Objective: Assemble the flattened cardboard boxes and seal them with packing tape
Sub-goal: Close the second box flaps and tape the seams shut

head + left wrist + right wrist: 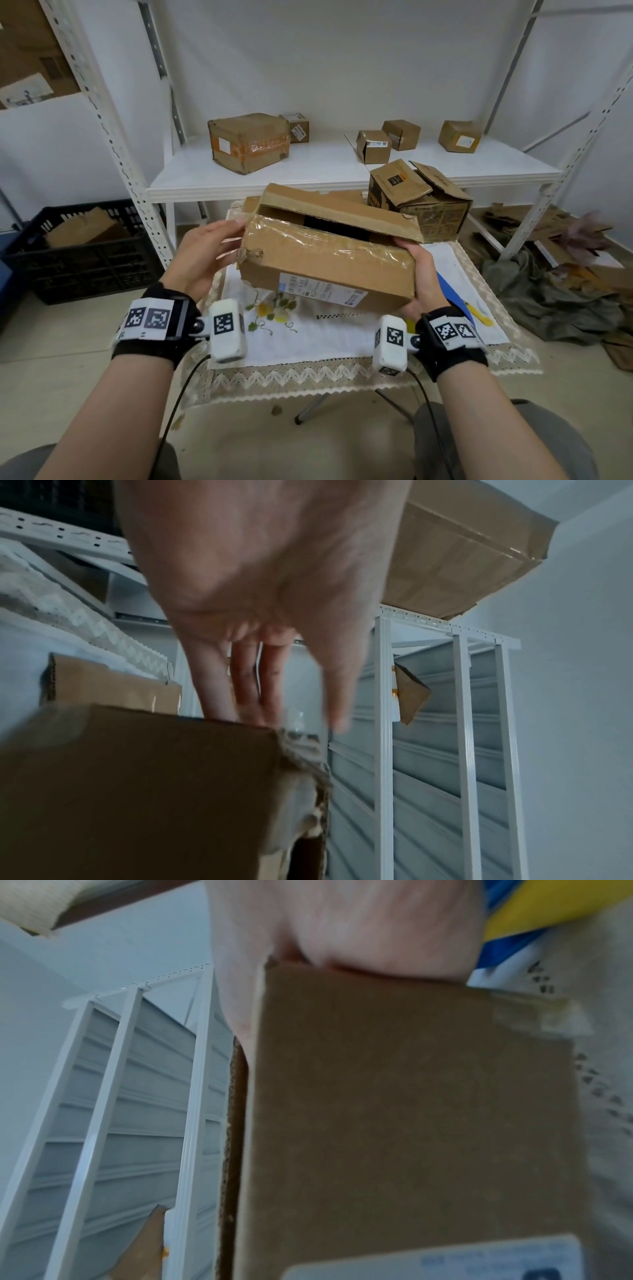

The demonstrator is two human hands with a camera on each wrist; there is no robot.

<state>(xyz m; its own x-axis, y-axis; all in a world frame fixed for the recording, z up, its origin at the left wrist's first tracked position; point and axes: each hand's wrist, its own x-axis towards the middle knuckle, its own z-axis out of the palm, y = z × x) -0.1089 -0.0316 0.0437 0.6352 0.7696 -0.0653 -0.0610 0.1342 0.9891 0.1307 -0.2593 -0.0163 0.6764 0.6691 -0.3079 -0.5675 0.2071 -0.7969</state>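
Midair, box (325, 263) btwn L hand (202, 253), R hand (424, 277)

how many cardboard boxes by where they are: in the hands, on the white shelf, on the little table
In the hands: 1, the taped box.
On the white shelf: 5, one large box and four small.
On the table: 1, the printed open box.
Total: 7

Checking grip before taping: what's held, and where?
The cardboard box, by its two ends: left hand flat against the left end, right hand cupping the right end.
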